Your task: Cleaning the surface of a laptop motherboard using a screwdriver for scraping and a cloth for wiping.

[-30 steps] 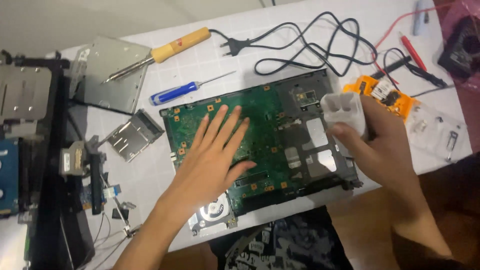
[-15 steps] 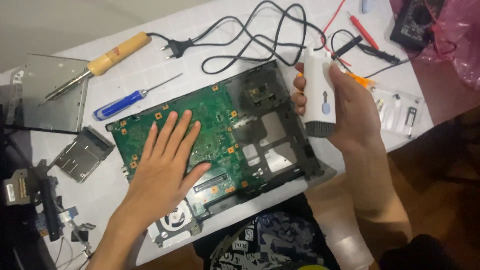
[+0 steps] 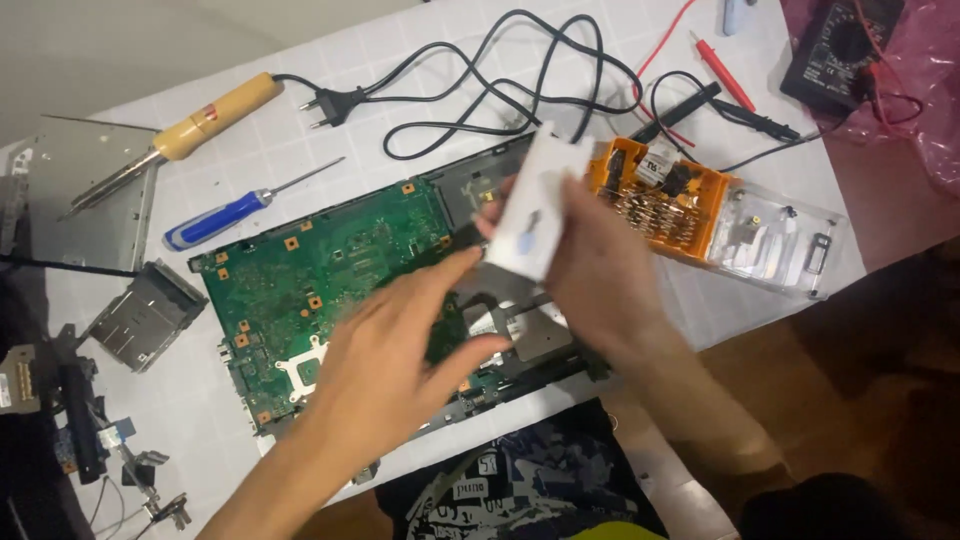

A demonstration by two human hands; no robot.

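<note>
1. Hands have moved: a moment ago the left hand (image 3: 400,350) lay flat on the green circuit board (image 3: 330,290), and now it is lifted, fingers apart, reaching toward the white box (image 3: 535,215).
2. The right hand (image 3: 600,285) is closed around the white box and has brought it in over the middle of the board. Before, the box was out by the board's right edge.
3. The board lies on a white table (image 3: 420,60) marked with squares. The table's near edge gives way to a brown floor (image 3: 860,370).
4. A soldering iron with a wooden handle (image 3: 190,125), its black cord and plug (image 3: 480,80), and a blue screwdriver (image 3: 235,212) lie behind the board.
5. An orange bit set in a clear case (image 3: 720,220) sits just right of the hands. A black meter (image 3: 840,55) rests on pink plastic in the far corner.
6. Metal brackets (image 3: 145,315) and small parts lie at the left.
7. The white box is blurry, so what it is stays hard to tell. The hands hide the middle of the board.
</note>
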